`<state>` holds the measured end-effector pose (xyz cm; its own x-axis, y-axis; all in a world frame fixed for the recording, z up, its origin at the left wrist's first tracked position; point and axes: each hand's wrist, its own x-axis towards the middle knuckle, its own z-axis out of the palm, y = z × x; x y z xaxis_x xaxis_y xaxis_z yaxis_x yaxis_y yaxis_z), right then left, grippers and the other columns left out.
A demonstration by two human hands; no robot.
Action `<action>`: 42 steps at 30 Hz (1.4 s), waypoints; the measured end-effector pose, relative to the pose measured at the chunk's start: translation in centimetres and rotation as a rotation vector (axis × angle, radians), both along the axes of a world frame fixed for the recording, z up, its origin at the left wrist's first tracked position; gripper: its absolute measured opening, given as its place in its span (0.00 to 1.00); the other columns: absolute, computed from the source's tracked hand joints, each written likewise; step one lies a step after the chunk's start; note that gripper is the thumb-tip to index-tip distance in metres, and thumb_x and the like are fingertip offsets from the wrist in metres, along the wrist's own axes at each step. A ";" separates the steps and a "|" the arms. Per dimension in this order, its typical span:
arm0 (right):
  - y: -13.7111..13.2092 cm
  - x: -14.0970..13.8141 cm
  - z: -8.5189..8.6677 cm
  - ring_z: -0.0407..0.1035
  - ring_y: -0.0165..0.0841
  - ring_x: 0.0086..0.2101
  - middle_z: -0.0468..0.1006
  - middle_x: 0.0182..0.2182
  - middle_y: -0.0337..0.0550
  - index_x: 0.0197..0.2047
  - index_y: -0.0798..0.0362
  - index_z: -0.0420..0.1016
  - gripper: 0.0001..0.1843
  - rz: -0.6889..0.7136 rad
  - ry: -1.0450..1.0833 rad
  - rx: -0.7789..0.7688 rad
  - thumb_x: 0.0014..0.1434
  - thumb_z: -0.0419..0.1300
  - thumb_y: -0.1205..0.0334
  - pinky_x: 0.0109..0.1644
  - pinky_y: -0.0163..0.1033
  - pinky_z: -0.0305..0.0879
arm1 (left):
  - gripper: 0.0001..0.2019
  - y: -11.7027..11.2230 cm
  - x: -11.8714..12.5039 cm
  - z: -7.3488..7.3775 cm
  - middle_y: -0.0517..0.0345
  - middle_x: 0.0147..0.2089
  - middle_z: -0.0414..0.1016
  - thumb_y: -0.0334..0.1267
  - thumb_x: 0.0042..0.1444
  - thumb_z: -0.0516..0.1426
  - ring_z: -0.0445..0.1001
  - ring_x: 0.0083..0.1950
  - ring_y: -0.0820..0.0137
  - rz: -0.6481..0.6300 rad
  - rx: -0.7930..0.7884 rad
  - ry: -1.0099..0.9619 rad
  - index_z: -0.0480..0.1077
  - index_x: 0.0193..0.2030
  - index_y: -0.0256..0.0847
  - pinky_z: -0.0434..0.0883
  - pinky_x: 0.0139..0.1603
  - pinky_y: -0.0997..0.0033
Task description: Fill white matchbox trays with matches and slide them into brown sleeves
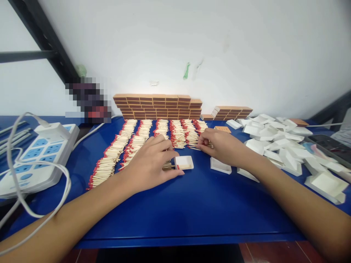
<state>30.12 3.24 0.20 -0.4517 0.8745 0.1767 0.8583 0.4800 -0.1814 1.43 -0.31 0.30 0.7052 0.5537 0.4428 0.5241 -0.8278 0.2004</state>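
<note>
My left hand point(152, 160) rests on the blue table point(175, 208), fingers curled around a small white matchbox tray point(184, 162) with a few matches lying in it. My right hand point(219, 146) reaches into the rows of red-tipped matches point(153, 137), fingertips pinched on some matches at the right end of the rows. An empty white tray point(221, 165) lies just beside my right wrist.
A wall of stacked brown matchboxes point(157, 107) stands at the back, with a smaller stack point(231, 112) to its right. Several empty white trays point(276, 140) are heaped at the right. A white and blue power strip point(38, 153) with cables lies at the left.
</note>
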 end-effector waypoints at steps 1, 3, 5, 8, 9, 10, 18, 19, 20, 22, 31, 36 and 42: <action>0.0 0.0 0.0 0.72 0.39 0.34 0.79 0.35 0.47 0.36 0.51 0.75 0.09 -0.003 -0.002 -0.007 0.68 0.59 0.59 0.36 0.42 0.63 | 0.15 0.0 0.0 0.0 0.53 0.42 0.78 0.51 0.64 0.68 0.73 0.48 0.59 0.000 0.000 -0.001 0.81 0.46 0.41 0.69 0.51 0.57; 0.0 0.2 0.1 0.71 0.38 0.34 0.79 0.36 0.47 0.36 0.51 0.75 0.09 -0.008 -0.002 -0.013 0.68 0.59 0.59 0.36 0.42 0.63 | 0.15 0.0 0.0 -0.1 0.53 0.42 0.78 0.51 0.64 0.68 0.73 0.48 0.59 -0.001 0.002 0.000 0.81 0.46 0.41 0.69 0.51 0.57; 0.0 0.3 0.2 0.71 0.38 0.33 0.78 0.36 0.46 0.36 0.50 0.75 0.10 0.005 -0.001 -0.011 0.68 0.59 0.58 0.37 0.42 0.63 | 0.16 0.0 0.0 -0.1 0.53 0.41 0.78 0.51 0.64 0.68 0.73 0.48 0.59 -0.001 0.006 0.001 0.81 0.46 0.40 0.69 0.51 0.57; -0.1 0.2 0.5 0.70 0.38 0.33 0.78 0.35 0.47 0.36 0.50 0.77 0.12 0.057 0.017 -0.016 0.70 0.58 0.57 0.37 0.42 0.63 | 0.16 0.0 0.0 -0.1 0.53 0.41 0.77 0.51 0.63 0.68 0.73 0.47 0.59 -0.001 0.010 0.002 0.81 0.46 0.40 0.69 0.51 0.57; -0.2 0.2 0.6 0.71 0.38 0.34 0.78 0.35 0.47 0.36 0.50 0.78 0.12 0.073 0.029 -0.020 0.70 0.58 0.58 0.38 0.43 0.63 | 0.16 0.0 0.0 -0.1 0.53 0.41 0.77 0.51 0.63 0.68 0.73 0.47 0.59 -0.002 0.009 0.003 0.81 0.46 0.40 0.69 0.51 0.57; -0.3 0.1 0.6 0.71 0.39 0.34 0.79 0.35 0.47 0.37 0.50 0.78 0.12 0.084 0.043 -0.026 0.71 0.58 0.58 0.38 0.43 0.64 | 0.16 0.0 0.0 0.0 0.53 0.41 0.77 0.51 0.64 0.68 0.73 0.47 0.59 -0.002 0.009 0.003 0.81 0.46 0.41 0.69 0.51 0.57; -0.5 -0.2 0.8 0.70 0.37 0.31 0.77 0.31 0.44 0.35 0.50 0.77 0.10 0.106 0.063 -0.075 0.69 0.61 0.58 0.34 0.41 0.61 | 0.15 0.1 0.0 -0.1 0.53 0.42 0.78 0.51 0.64 0.68 0.73 0.48 0.59 -0.005 0.004 0.000 0.81 0.47 0.42 0.69 0.50 0.58; -0.5 -0.2 0.7 0.69 0.36 0.31 0.77 0.30 0.43 0.35 0.50 0.77 0.10 0.105 0.062 -0.089 0.69 0.61 0.58 0.34 0.41 0.61 | 0.15 0.1 -0.1 -0.1 0.53 0.42 0.78 0.51 0.64 0.68 0.73 0.48 0.59 -0.008 0.008 -0.001 0.81 0.47 0.41 0.69 0.50 0.58; -0.4 -0.1 0.7 0.69 0.36 0.31 0.77 0.30 0.43 0.35 0.50 0.77 0.10 0.103 0.061 -0.103 0.69 0.61 0.58 0.34 0.41 0.61 | 0.16 0.1 -0.1 -0.1 0.53 0.42 0.78 0.51 0.63 0.68 0.73 0.47 0.59 -0.012 0.010 -0.001 0.81 0.47 0.41 0.69 0.50 0.58; -0.3 -0.1 0.5 0.69 0.36 0.31 0.77 0.31 0.43 0.36 0.50 0.78 0.09 0.095 0.067 -0.114 0.69 0.61 0.58 0.34 0.41 0.61 | 0.17 0.2 -0.1 -0.1 0.53 0.42 0.78 0.52 0.62 0.69 0.73 0.47 0.59 -0.025 0.015 -0.007 0.81 0.47 0.40 0.69 0.50 0.58; -0.2 -0.3 -0.1 0.70 0.39 0.37 0.74 0.37 0.46 0.40 0.51 0.77 0.07 0.098 0.128 -0.063 0.69 0.60 0.59 0.40 0.42 0.64 | 0.19 0.3 -0.1 0.0 0.54 0.41 0.78 0.53 0.60 0.70 0.72 0.46 0.60 -0.038 0.004 -0.024 0.81 0.47 0.39 0.68 0.51 0.58; -0.2 -0.4 0.0 0.70 0.39 0.37 0.73 0.37 0.46 0.41 0.51 0.78 0.07 0.107 0.133 -0.064 0.70 0.59 0.61 0.40 0.41 0.63 | 0.19 0.3 -0.1 0.0 0.54 0.41 0.78 0.53 0.60 0.70 0.71 0.47 0.61 -0.039 0.002 -0.025 0.81 0.47 0.39 0.68 0.51 0.59; 0.0 -0.3 -0.2 0.70 0.39 0.36 0.74 0.36 0.45 0.41 0.50 0.78 0.05 0.103 0.147 -0.054 0.69 0.62 0.60 0.39 0.41 0.63 | 0.18 0.2 -0.1 0.0 0.54 0.41 0.78 0.53 0.61 0.70 0.71 0.47 0.61 -0.035 0.006 -0.018 0.81 0.47 0.40 0.68 0.51 0.59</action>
<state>29.83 3.26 0.01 -0.5123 0.8349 0.2013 0.7676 0.5502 -0.3288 1.33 -0.07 0.32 0.7160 0.5262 0.4587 0.4914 -0.8466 0.2042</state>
